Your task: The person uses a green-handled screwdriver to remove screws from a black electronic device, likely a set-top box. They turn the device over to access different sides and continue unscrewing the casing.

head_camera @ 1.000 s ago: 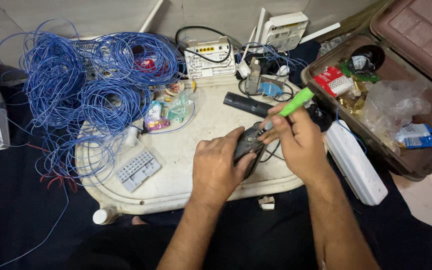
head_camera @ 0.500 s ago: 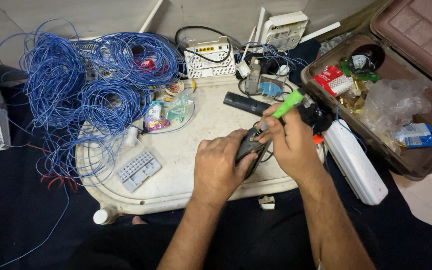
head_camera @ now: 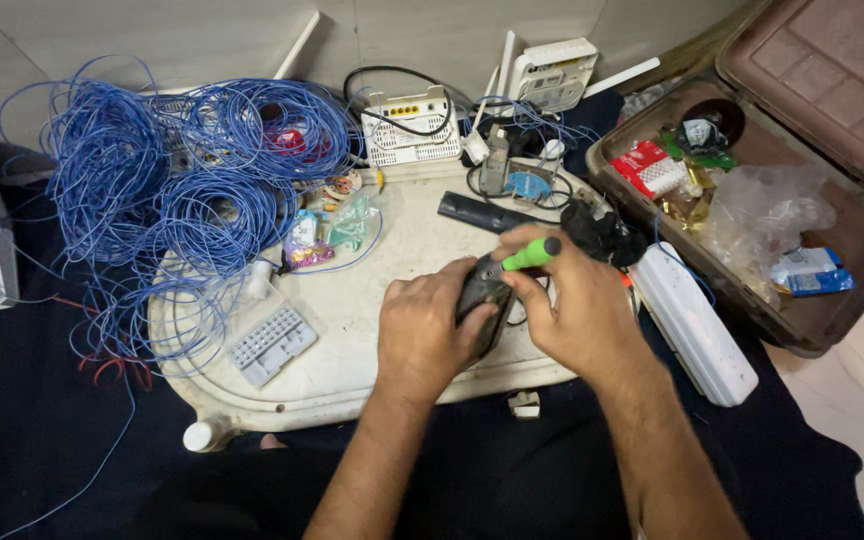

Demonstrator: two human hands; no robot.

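Note:
My left hand (head_camera: 424, 332) grips a small dark grey device (head_camera: 482, 296) and holds it down on the cream plastic tray (head_camera: 352, 370). My right hand (head_camera: 570, 310) is closed around a screwdriver with a green handle (head_camera: 530, 254); its tip rests on the top end of the device. The handle lies low, pointing right. Both hands meet near the tray's front right part.
Tangled blue wire coils (head_camera: 162, 190) cover the tray's left and back. A white terminal block (head_camera: 270, 342) lies front left. White routers (head_camera: 407, 125) stand at the back, a black remote (head_camera: 487, 212) behind my hands, a white power strip (head_camera: 692, 320) and an open brown case (head_camera: 802, 180) to the right.
The green screwdriver handle has tilted down and moved left toward the device. My right hand has shifted slightly left with it. My left hand stays put.

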